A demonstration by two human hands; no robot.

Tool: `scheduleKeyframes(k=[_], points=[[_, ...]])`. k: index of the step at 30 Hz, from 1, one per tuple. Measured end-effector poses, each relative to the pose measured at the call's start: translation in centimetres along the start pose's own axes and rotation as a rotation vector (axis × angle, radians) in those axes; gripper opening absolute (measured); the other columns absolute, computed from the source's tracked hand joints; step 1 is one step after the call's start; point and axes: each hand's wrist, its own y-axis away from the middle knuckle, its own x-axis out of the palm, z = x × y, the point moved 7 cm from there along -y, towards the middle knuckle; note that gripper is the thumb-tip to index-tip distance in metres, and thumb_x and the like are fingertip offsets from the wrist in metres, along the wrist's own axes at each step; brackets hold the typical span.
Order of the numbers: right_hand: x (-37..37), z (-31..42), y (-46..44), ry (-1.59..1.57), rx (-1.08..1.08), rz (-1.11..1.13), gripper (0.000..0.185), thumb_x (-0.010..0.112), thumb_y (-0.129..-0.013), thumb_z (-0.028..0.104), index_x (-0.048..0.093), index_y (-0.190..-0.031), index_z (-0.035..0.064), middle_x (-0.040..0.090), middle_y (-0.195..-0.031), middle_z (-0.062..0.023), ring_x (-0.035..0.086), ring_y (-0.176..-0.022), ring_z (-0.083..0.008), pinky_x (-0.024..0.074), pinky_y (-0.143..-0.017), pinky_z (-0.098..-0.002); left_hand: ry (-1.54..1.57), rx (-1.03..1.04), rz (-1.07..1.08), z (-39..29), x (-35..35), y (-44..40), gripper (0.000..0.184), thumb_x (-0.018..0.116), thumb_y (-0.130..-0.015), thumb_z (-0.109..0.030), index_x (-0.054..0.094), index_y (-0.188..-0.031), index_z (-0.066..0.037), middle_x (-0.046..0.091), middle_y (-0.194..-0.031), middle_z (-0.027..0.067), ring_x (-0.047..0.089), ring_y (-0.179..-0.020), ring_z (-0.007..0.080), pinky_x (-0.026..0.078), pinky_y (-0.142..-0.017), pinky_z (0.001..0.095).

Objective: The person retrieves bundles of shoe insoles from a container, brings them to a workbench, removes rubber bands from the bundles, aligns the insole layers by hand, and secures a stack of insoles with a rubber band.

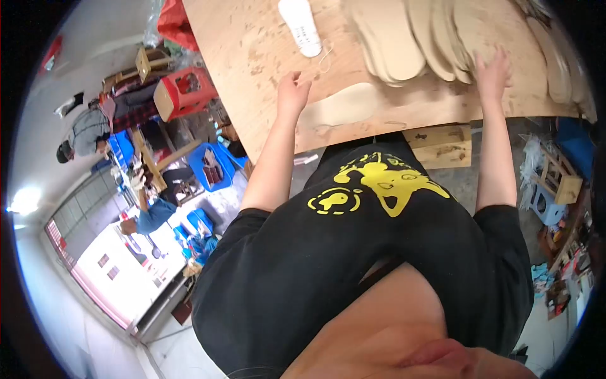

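My left hand (293,93) is over the wooden table near its front edge, fingers loosely bent, thumb apart, nothing visible in it. A single beige insole-shaped piece (344,104) lies just to its right. Further back are a white insole with dark print (301,28) and a thin pale loop of string (326,58). My right hand (493,77) has its fingers spread beside the right end of fanned, overlapping beige pieces (394,47). Whether it touches them is unclear. Another group of beige pieces (550,60) lies at the table's right side.
The wooden table (233,63) ends close to my body. At left are a red stool (186,93), a blue crate (209,167) and two other people, one in grey (88,131), one in blue (158,216). A blue stool (548,205) stands at right.
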Motion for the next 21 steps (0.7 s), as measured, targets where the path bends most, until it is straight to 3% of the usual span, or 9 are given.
scheduleKeyframes(k=[2, 4, 6, 9, 12, 14, 17, 18, 21], points=[[-5.4, 9.1, 1.1, -0.316, -0.077, -0.058, 0.041, 0.065, -0.088, 0.027, 0.056, -0.119, 0.0009, 0.059, -0.112, -0.0166, 0.058, -0.101, -0.0307, 0.0461, -0.091, -0.0413, 0.071, -0.027, 0.004, 2.6, 0.4, -1.5, 0.052, 0.071, -0.079, -0.028, 0.058, -0.119, 0.004, 0.064, -0.108, 0.0223, 0.063, -0.102, 0.0319, 0.05, -0.087, 0.0385], [-2.9, 15.9, 6.2, -0.907, 0.1, 0.428, 0.03, 0.061, -0.089, 0.017, 0.058, -0.116, 0.0059, 0.059, -0.109, -0.0114, 0.055, -0.107, -0.0247, 0.0436, -0.092, -0.0344, 0.1, -0.033, -0.034, 3.5, 0.8, -3.0, 0.054, 0.071, -0.079, -0.029, 0.058, -0.118, 0.005, 0.065, -0.105, 0.0221, 0.063, -0.1, 0.0327, 0.05, -0.086, 0.038], [-0.8, 22.9, 12.5, -0.888, -0.156, 0.623, 0.024, 0.06, -0.089, 0.017, 0.061, -0.109, 0.0035, 0.061, -0.092, -0.0088, 0.058, -0.08, -0.0183, 0.0476, -0.073, -0.0313, 0.164, -0.03, -0.091, 2.0, 0.5, -5.5, 0.052, 0.071, -0.08, -0.028, 0.057, -0.118, 0.005, 0.066, -0.103, 0.0209, 0.064, -0.097, 0.0313, 0.05, -0.084, 0.0361], [2.9, 28.2, 21.0, -0.98, 0.106, 1.118, 0.019, 0.06, -0.09, 0.015, 0.062, -0.104, 0.0023, 0.061, -0.087, -0.0085, 0.055, -0.071, -0.0151, 0.0467, -0.068, -0.0283, 0.689, 0.041, -0.115, -1.5, 0.3, -8.9, 0.037, 0.065, -0.088, -0.016, 0.057, -0.118, 0.004, 0.067, -0.104, 0.0142, 0.065, -0.094, 0.0216, 0.051, -0.083, 0.0315], [4.4, 30.8, 24.0, -0.986, 0.138, 1.254, 0.017, 0.061, -0.09, 0.015, 0.062, -0.101, 0.0023, 0.059, -0.083, -0.0069, 0.053, -0.071, -0.0123, 0.0456, -0.067, -0.0271, 0.487, -0.009, -0.034, 1.2, 3.1, -14.7, 0.037, 0.066, -0.082, -0.001, 0.057, -0.118, 0.002, 0.066, -0.103, 0.0134, 0.064, -0.098, 0.0243, 0.051, -0.081, 0.0343], [5.6, 30.7, 23.8, -1.056, 0.331, 1.199, 0.019, 0.063, -0.091, 0.017, 0.063, -0.104, 0.0025, 0.059, -0.086, -0.0017, 0.052, -0.075, -0.0094, 0.0451, -0.071, -0.025, 0.752, 0.068, -0.019, 3.4, 4.9, -16.7, 0.038, 0.067, -0.082, -0.008, 0.058, -0.117, 0.003, 0.066, -0.102, 0.0122, 0.064, -0.094, 0.0199, 0.051, -0.079, 0.0333], [5.3, 30.5, 20.0, -1.194, 0.648, 1.002, 0.031, 0.064, -0.093, 0.023, 0.06, -0.117, 0.004, 0.059, -0.095, 0.0027, 0.051, -0.083, -0.0065, 0.0436, -0.079, -0.0221, 1.073, 0.12, 0.249, 0.5, 0.8, -10.8, 0.035, 0.063, -0.087, -0.011, 0.058, -0.117, 0.005, 0.067, -0.106, 0.0111, 0.063, -0.095, 0.0179, 0.051, -0.081, 0.0316], [5.6, 30.3, 18.5, -1.131, 0.605, 1.004, 0.038, 0.064, -0.092, 0.026, 0.057, -0.122, 0.0033, 0.059, -0.1, 0.0013, 0.053, -0.089, -0.0064, 0.0442, -0.083, -0.0224, 1.186, 0.104, 0.402, -0.4, -0.7, -7.4, 0.032, 0.063, -0.089, -0.008, 0.058, -0.118, 0.003, 0.067, -0.107, 0.0089, 0.063, -0.096, 0.0148, 0.051, -0.083, 0.0296], [5.9, 31.3, 17.8, -1.205, 0.496, 1.131, 0.046, 0.069, -0.088, 0.031, 0.058, -0.12, -0.0003, 0.063, -0.11, -0.0052, 0.057, -0.102, -0.013, 0.0454, -0.091, -0.0285, 1.029, 0.143, 0.724, 0.7, -1.6, 0.2, 0.035, 0.067, -0.087, -0.007, 0.059, -0.12, 0.002, 0.066, -0.109, 0.006, 0.062, -0.099, 0.0121, 0.051, -0.085, 0.0278]])
